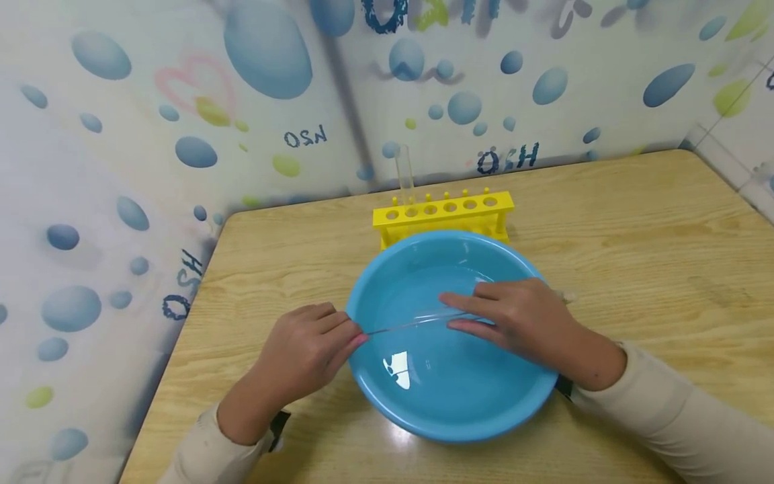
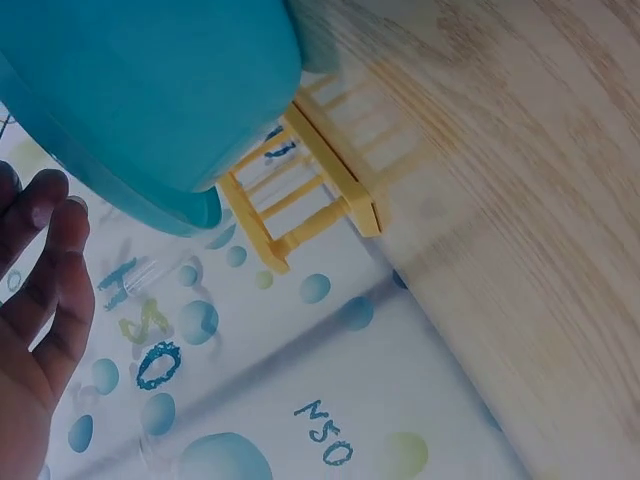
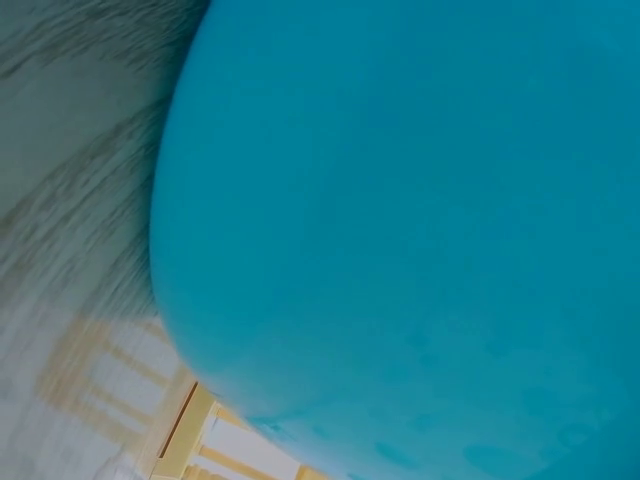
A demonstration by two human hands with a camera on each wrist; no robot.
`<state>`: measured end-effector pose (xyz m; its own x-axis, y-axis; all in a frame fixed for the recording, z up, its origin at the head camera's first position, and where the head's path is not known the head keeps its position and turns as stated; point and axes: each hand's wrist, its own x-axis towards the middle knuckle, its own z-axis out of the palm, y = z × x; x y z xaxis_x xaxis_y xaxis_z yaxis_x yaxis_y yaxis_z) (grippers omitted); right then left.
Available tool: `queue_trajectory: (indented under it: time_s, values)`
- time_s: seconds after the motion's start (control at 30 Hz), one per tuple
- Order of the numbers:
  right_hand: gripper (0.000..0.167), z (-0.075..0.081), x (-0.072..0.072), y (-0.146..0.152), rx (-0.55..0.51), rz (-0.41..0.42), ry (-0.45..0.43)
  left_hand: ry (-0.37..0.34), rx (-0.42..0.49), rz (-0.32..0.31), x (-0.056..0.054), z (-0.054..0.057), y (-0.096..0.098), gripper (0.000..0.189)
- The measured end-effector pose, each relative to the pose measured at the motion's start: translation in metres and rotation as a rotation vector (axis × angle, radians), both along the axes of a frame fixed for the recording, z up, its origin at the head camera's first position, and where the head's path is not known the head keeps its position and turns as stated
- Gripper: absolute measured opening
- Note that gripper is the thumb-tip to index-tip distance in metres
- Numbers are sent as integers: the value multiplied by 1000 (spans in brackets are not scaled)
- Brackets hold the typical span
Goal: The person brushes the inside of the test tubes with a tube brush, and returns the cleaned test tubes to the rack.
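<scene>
A blue basin (image 1: 459, 430) stands mid-table and appears to hold clear water. Over it my right hand (image 1: 452, 312) holds a clear glass tube (image 1: 438, 314) between thumb and fingers, lying roughly level. A thin wire rod (image 1: 393, 327) runs out of the tube's left end to the basin's left rim. There my left hand (image 1: 357, 336) pinches it at the fingertips. Only the left hand's fingers (image 2: 55, 270) show in the left wrist view, beside the basin's outer wall (image 2: 150, 90). Seen from the right wrist, the basin (image 3: 420, 220) fills the frame and no hand shows.
A yellow tube rack (image 1: 444, 208) stands just behind the basin, with one glass tube (image 1: 404, 175) upright in it. It also shows as rack (image 2: 300, 200) and rack (image 3: 180, 440). Patterned walls close off the table's back and left edges. Bare wooden tabletop (image 1: 653, 235) lies to the right.
</scene>
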<state>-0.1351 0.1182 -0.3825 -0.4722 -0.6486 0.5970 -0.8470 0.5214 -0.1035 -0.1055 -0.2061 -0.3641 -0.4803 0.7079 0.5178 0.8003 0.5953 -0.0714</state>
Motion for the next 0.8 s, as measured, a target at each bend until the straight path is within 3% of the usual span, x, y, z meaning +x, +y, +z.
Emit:
queue_trajectory:
  time_s: [0.23, 0.57, 0.8]
  values:
    - [53, 0, -1, 1, 6, -18, -24, 3, 17, 30, 3, 2, -14, 45]
    - [60, 0, -3, 2, 7, -20, -23, -19, -3, 70, 7, 6, -35, 46]
    - [59, -1, -4, 1, 4, -17, -37, -110, 16, 89, 8, 9, -50, 47]
